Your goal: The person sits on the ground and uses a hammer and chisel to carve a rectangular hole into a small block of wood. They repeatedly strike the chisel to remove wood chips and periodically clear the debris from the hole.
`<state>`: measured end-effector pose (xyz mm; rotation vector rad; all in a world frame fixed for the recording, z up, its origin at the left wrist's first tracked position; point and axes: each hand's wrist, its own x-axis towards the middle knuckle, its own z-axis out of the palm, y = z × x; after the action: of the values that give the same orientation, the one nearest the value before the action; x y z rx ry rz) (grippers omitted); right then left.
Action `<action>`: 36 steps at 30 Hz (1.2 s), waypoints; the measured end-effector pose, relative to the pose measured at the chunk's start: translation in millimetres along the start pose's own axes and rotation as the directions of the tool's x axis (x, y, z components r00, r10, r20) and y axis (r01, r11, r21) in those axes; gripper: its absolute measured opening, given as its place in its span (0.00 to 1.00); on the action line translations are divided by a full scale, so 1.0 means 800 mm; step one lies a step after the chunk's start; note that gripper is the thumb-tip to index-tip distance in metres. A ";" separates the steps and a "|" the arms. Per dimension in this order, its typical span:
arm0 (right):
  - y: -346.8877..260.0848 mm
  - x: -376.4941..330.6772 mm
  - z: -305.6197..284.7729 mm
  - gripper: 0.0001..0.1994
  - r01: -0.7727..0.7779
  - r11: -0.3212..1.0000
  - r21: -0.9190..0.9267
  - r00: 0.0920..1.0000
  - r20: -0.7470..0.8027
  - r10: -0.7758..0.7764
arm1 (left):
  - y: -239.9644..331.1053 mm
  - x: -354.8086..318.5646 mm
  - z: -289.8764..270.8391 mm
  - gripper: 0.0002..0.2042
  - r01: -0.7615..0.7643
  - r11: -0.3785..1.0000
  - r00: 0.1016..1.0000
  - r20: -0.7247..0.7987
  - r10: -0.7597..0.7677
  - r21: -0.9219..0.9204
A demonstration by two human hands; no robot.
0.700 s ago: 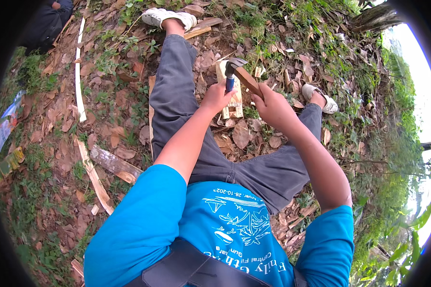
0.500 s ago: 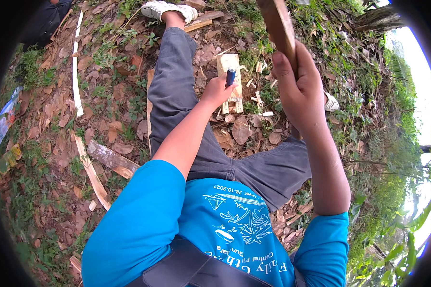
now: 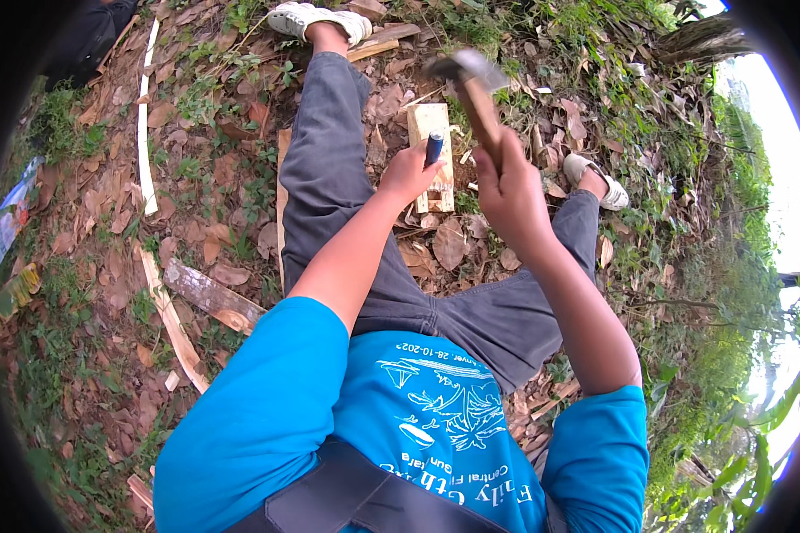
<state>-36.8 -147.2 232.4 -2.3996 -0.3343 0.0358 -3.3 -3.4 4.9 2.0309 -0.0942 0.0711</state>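
Seated on leaf-strewn ground, legs stretched toward the far side; left hand (image 3: pixel 407 173) closed round a blue-handled chisel-like tool (image 3: pixel 433 147), held upright with its tip hidden against a pale rectangular wooden block (image 3: pixel 431 151); block lying between the legs, just beyond the left hand, touching the tool; right hand (image 3: pixel 505 182) clenched tight on the brown wooden handle of a hammer (image 3: pixel 476 89), raised just right of the tool and above the block, metal head blurred, tilted to the far left; hammer head apart from the tool's top; no containers to be seen. Left of the left leg, a long pale wooden strip (image 3: pixel 144 133) and a weathered plank piece (image 3: pixel 209 298) among dry brown leaves (image 3: pixel 449 242); white shoes (image 3: pixel 316 18) at the far end; grass and green plants to the right.
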 end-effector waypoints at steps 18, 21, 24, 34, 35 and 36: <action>-0.038 0.010 -0.034 0.11 0.020 0.941 0.338 0.974 -0.219 0.058 | -0.004 0.001 -0.002 0.17 0.024 0.999 0.998 0.052 -0.026 0.040; 0.041 -0.001 0.017 0.12 -0.001 1.000 0.026 1.000 0.006 0.001 | -0.003 0.004 0.005 0.17 -0.034 0.999 0.999 0.037 0.033 0.037; 0.041 -0.005 0.008 0.12 -0.055 0.991 -0.118 0.940 0.330 0.091 | -0.004 -0.008 0.015 0.17 -0.062 0.988 0.994 0.094 0.049 0.144; 0.028 -0.016 0.010 0.14 -0.162 0.983 0.082 0.987 0.017 0.161 | -0.009 0.002 0.006 0.16 0.043 0.999 0.998 0.041 -0.043 0.001; 0.064 -0.008 0.006 0.15 -0.157 0.984 -0.088 0.955 0.242 0.174 | -0.004 0.006 0.007 0.15 0.043 0.999 0.997 0.059 -0.044 0.028; 0.074 -0.001 -0.002 0.15 -0.130 0.980 -0.147 0.935 0.312 0.171 | -0.009 0.003 0.008 0.15 0.038 0.999 0.998 0.056 -0.039 0.023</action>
<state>-23.8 -191.0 194.5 -2.5381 -0.3079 0.4978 -0.5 -5.7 -4.2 2.0563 -0.0897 -0.0091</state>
